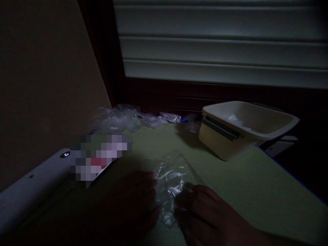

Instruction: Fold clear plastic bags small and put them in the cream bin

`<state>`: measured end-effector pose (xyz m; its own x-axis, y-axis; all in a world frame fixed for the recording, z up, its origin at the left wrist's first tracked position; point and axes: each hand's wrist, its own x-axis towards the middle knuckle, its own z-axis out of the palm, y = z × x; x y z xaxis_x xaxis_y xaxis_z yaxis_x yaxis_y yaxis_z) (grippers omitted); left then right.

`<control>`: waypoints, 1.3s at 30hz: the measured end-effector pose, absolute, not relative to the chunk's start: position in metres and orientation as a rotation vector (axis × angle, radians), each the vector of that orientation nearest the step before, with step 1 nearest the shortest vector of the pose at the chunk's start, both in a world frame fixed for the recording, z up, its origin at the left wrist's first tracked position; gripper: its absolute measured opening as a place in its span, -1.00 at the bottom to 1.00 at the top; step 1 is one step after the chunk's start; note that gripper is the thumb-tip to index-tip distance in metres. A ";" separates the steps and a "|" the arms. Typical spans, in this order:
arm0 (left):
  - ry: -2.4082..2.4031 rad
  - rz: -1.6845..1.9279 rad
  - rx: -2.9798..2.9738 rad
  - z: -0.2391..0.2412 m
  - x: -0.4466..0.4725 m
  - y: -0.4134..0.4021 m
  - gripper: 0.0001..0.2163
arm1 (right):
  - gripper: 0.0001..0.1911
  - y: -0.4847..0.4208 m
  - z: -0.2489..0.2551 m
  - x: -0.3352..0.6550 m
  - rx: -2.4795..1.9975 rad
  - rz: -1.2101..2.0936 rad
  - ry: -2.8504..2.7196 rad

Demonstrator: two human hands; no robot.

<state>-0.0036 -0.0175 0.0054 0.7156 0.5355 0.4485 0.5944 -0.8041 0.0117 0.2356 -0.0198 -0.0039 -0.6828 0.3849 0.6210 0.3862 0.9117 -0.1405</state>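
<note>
A clear, crinkled plastic bag (170, 174) lies on the pale green tabletop (230, 191) between my two hands. My left hand (135, 201), deep in shadow, has its fingers bent against the bag's left edge and grips it there. On the opposite edge, my right hand (207, 212) holds the bag with its fingers curled over the plastic. Both thumbs are hard to make out in the dim light. The bag's far corner points away from me, and nothing can be made out inside it.
Several crumpled clear bags (123, 118) lie along the back edge. At the back right stands a cream plastic bin (217, 141) with some clear plastic inside. A blurred-out item (102, 159) and a long white device (36, 184) lie to the left, beside the wall.
</note>
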 end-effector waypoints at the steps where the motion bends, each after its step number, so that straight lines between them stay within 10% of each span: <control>1: -0.907 -0.678 -2.828 0.008 -0.001 -0.013 -0.74 | -0.75 -0.020 -0.003 0.236 -0.563 -0.002 -2.379; 39: -0.773 -0.694 -2.760 0.025 0.004 -0.019 -0.53 | -0.70 -0.020 0.007 0.246 -0.702 -0.063 -2.600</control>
